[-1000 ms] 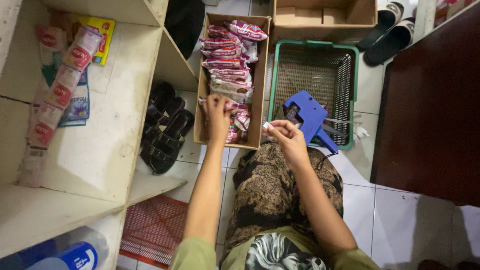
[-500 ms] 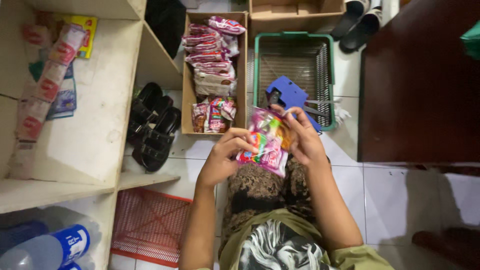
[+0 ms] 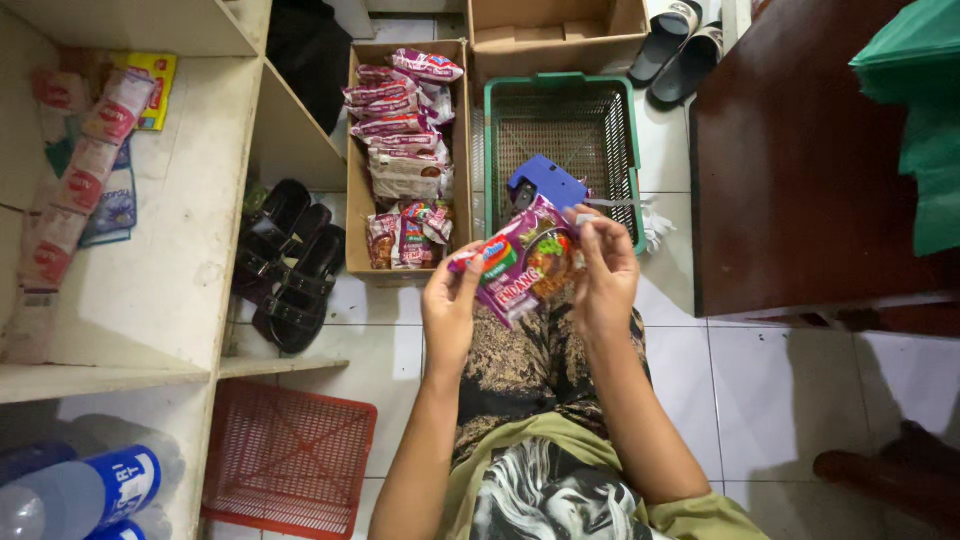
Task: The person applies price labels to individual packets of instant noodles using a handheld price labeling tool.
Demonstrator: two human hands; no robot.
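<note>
Head view: one purple noodle packet [image 3: 522,262] held over lap, between both hands. Left hand [image 3: 452,305] pinches its left edge; right hand [image 3: 603,272] grips right edge, fingers curled. One cardboard box [image 3: 356,190] of packets, one green basket [image 3: 492,150], one blue price gun [image 3: 545,184], one red basket [image 3: 290,465].

Bare tile to your right leaves a hand room; ahead, the cardboard box of packets [image 3: 405,150] and green basket [image 3: 565,130] crowd close, black sandals [image 3: 295,265] leftward.
</note>
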